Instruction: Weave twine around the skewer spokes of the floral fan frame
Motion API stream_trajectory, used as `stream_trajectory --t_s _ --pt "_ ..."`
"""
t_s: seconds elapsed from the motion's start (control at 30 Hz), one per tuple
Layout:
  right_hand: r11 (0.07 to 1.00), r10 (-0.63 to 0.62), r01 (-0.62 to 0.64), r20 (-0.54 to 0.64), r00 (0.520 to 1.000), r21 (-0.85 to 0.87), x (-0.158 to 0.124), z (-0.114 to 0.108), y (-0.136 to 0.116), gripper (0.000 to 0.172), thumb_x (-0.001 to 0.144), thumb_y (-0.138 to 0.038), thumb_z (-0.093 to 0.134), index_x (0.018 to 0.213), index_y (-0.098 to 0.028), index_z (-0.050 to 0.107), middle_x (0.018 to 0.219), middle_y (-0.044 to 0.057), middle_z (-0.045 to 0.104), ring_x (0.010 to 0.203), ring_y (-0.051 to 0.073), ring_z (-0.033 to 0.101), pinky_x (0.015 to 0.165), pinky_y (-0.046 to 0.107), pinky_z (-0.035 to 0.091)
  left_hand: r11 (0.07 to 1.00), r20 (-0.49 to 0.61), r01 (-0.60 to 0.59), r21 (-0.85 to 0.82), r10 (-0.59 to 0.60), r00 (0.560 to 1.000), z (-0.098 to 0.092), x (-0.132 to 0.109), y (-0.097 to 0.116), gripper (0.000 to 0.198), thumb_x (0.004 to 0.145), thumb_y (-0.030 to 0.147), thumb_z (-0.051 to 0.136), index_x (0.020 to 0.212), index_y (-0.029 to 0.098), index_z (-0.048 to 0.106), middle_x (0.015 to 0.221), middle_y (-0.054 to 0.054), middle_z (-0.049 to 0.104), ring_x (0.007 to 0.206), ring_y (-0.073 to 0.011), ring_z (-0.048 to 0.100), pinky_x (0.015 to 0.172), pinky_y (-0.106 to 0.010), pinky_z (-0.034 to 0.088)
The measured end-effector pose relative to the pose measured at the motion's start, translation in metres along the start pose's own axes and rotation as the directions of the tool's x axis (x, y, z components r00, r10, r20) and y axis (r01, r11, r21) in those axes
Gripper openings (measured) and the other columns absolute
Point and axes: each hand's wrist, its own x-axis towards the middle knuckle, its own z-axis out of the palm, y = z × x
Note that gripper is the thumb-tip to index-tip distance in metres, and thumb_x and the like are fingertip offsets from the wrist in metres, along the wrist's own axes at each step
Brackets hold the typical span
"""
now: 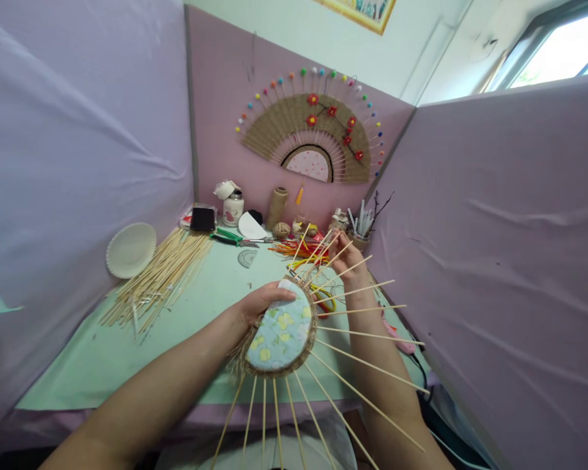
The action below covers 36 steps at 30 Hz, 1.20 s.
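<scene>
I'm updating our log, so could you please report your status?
Left hand gripping patterned semicircular panel. Sticks radiating from its curved edge. Right hand among upper stick tips, grip unclear. Coloured strands on table beyond.

From far off, I see my left arm [166, 385] cross the worktop's [225, 281] near edge, left hand [262, 303] gripping, thumb [285, 295] straight. My right arm [365, 323] reaches toward the far edge, right hand [345, 258] up, fingers [342, 241] bent.

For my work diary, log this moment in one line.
left hand: holds blue half-round panel; right hand: by tips of upper wooden sticks; sticks: fanned from curved edge
</scene>
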Motion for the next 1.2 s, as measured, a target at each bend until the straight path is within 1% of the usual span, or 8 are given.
stream_trajectory --t_s 0.27,0.4,0.5,0.67,0.83,0.9,1.03,1.2 --pt "0.975 0.204 -0.197 0.055 0.977 -0.103 -0.009 0.026 0.08 0.016 0.078 -0.002 0.064 0.084 -0.017 0.062 0.085 0.002 0.073 0.084 0.008 0.07 0.082 0.015 0.055 1.0 -0.002 -0.015 0.002 0.015 1.0 0.001 0.0 -0.001 0.025 0.058 0.022 0.078 0.076 0.009 0.067 0.065 -0.008 0.072 0.054 -0.0169 0.067 0.052 -0.023 0.052" --pt "0.938 0.33 -0.317 0.081 0.94 -0.141 -0.014 0.042 0.12 0.016 0.077 -0.001 0.064 0.086 -0.014 0.062 0.085 0.005 0.074 0.08 0.011 0.071 0.075 0.017 0.057 0.999 -0.066 -0.032 -0.01 0.031 0.997 0.001 0.0 -0.002 0.03 0.055 0.021 0.081 0.078 0.011 0.064 0.065 -0.005 0.072 0.054 -0.0162 0.066 0.053 -0.023 0.052" --pt "0.922 0.371 -0.355 0.089 0.925 -0.152 -0.013 0.047 0.133 0.014 0.078 0.0 0.061 0.084 -0.014 0.061 0.084 0.006 0.075 0.079 0.012 0.072 0.069 0.017 0.059 0.999 -0.132 -0.047 -0.011 0.045 0.99 0.001 0.0 -0.002 0.037 0.054 0.021 0.082 0.084 0.013 0.062 0.066 -0.004 0.072 0.054 -0.0156 0.066 0.054 -0.023 0.052" --pt "0.928 0.355 -0.341 0.072 0.932 -0.151 -0.008 0.043 0.123 0.019 0.076 0.0 0.064 0.085 -0.016 0.06 0.08 0.002 0.075 0.077 0.011 0.072 0.067 0.016 0.059 0.997 -0.193 -0.077 -0.018 0.072 0.978 0.004 0.001 -0.003 0.041 0.054 0.018 0.083 0.088 0.014 0.06 0.066 -0.003 0.071 0.054 -0.0157 0.065 0.054 -0.024 0.051" --pt "0.955 0.278 -0.272 0.032 0.96 -0.122 -0.007 0.031 0.107 0.018 0.077 -0.001 0.061 0.083 -0.018 0.059 0.076 0.001 0.074 0.075 0.009 0.072 0.07 0.013 0.058 0.994 -0.227 -0.024 -0.106 -0.001 0.974 0.004 0.008 -0.007 0.018 0.071 0.024 0.069 0.081 0.011 0.061 0.064 -0.006 0.07 0.053 -0.0171 0.065 0.055 -0.026 0.051" --pt "0.967 0.236 -0.232 0.031 0.971 -0.109 -0.009 0.027 0.103 0.016 0.078 -0.002 0.059 0.084 -0.018 0.059 0.08 0.001 0.075 0.079 0.008 0.072 0.077 0.014 0.057 0.991 -0.222 -0.056 -0.122 0.028 0.975 0.004 0.01 -0.008 0.016 0.074 0.024 0.066 0.083 0.011 0.061 0.066 -0.006 0.069 0.056 -0.0175 0.065 0.057 -0.027 0.052" --pt "0.982 0.162 -0.158 0.038 0.986 -0.107 -0.011 0.02 0.094 0.018 0.077 -0.005 0.062 0.088 -0.019 0.061 0.089 0.002 0.075 0.087 0.008 0.071 0.087 0.015 0.054 0.978 -0.211 -0.195 -0.071 0.176 0.961 0.006 0.01 -0.01 0.026 0.072 0.021 0.069 0.096 0.015 0.06 0.074 -0.003 0.07 0.06 -0.0151 0.065 0.059 -0.025 0.051" --pt "0.98 0.139 -0.133 0.031 0.99 -0.148 -0.003 0.012 0.079 0.018 0.075 -0.004 0.063 0.082 -0.02 0.064 0.085 0.001 0.073 0.085 0.01 0.071 0.083 0.016 0.056 0.987 -0.154 -0.151 -0.049 0.142 0.978 0.004 0.009 -0.011 0.034 0.071 0.025 0.071 0.101 0.014 0.059 0.077 -0.004 0.07 0.061 -0.0164 0.065 0.06 -0.027 0.052"
